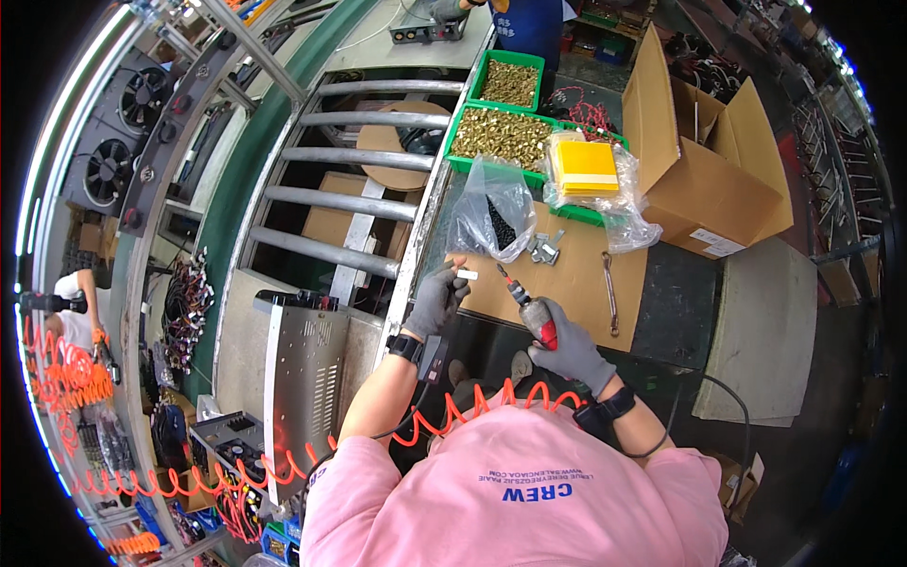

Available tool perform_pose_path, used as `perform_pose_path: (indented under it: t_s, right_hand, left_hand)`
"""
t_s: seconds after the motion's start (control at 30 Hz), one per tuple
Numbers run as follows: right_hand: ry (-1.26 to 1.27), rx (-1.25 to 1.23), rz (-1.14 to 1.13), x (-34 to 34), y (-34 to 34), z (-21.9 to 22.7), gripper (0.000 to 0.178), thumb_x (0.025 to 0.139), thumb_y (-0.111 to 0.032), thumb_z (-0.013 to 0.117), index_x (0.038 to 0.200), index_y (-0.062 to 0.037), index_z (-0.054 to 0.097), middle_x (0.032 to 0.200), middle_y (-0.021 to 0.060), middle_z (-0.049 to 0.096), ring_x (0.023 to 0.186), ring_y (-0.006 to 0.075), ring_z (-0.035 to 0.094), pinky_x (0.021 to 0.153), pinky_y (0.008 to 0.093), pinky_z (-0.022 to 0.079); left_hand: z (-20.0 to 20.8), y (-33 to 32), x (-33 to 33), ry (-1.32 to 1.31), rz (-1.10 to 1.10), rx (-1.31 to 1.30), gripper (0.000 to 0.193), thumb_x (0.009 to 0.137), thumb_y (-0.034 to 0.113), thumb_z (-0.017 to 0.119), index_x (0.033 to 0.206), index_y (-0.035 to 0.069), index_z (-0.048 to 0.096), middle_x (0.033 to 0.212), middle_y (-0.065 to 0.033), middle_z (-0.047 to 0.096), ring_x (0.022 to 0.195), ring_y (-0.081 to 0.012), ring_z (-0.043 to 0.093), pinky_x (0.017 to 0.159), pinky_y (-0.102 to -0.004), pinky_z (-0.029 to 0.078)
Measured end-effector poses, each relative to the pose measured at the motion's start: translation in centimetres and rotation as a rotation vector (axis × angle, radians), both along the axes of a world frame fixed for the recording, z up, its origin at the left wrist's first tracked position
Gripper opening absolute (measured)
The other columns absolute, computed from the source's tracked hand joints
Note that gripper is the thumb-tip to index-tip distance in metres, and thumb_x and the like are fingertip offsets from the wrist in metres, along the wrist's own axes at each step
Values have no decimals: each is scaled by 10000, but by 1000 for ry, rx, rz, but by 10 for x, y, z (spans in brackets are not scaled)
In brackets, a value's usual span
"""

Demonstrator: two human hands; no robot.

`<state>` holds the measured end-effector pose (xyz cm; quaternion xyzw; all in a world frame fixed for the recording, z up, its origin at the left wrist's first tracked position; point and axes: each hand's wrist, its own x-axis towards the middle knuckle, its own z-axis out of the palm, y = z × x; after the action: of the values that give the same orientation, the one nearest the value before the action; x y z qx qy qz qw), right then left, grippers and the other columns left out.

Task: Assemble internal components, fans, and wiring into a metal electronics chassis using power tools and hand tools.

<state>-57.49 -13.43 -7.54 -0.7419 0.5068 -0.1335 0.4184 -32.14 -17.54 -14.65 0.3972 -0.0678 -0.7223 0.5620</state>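
Observation:
My left hand [435, 299], in a grey glove, pinches a small white piece [467, 274] whose kind is too small to tell. My right hand [574, 350], also gloved, is wrapped round a power screwdriver [535, 314] with a red and grey body. Its bit points up and left, a little apart from the white piece. Beyond both hands, a clear plastic bag [477, 203] with small black parts lies on a cardboard sheet [581, 283]. A metal bracket [545, 248] and a wrench [610, 293] rest on the same sheet.
Green bins [463, 163] of brass-coloured parts stand beyond the cardboard, beside yellow pads [586, 166]. An open carton [709, 180] is at right. A roller conveyor [331, 203] and a perforated metal case [307, 378] lie left. An orange coiled hose [435, 420] crosses before me.

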Motion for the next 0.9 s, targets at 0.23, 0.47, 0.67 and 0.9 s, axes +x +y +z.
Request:
perform_pose_path:
  t_s: [0.23, 0.47, 0.67, 0.9]
  right_hand:
    - [-37, 73, 9, 11, -3, -1, 778, 649, -258, 676, 1290, -83, 271, 825, 171, 589, 756, 352, 596, 679, 411, 463]
    - [-98, 110, -85, -5, 7, 2, 771, 647, -226, 684, 1289, -73, 286, 865, 170, 583, 787, 339, 594, 705, 390, 465]
    - [-84, 67, -202, -19, 15, 11, 767, 637, -226, 693, 1280, -64, 306, 897, 173, 582, 810, 340, 592, 715, 388, 464]
    - [-27, 127, -166, -22, 14, 0, 778, 642, -238, 688, 1288, -77, 285, 878, 173, 588, 801, 350, 593, 707, 402, 463]
  left_hand:
    - [7, -7, -14, 463, 97, -166, 222, 880, 116, 462, 1087, 44, 495, 738, -19, 461, 570, -116, 411, 515, -219, 344]
    - [22, -61, -47, 219, -221, -134, 247, 865, 134, 466, 1097, 52, 487, 690, -6, 463, 565, -104, 427, 494, -236, 361]
    - [-22, -96, -34, -151, -25, 103, 72, 853, 81, 473, 892, 132, 441, 621, 20, 439, 483, -79, 365, 415, -217, 258]
    - [-51, -26, 7, 39, -96, 5, 174, 923, 166, 415, 938, 13, 496, 723, -40, 519, 557, -105, 459, 476, -225, 380]
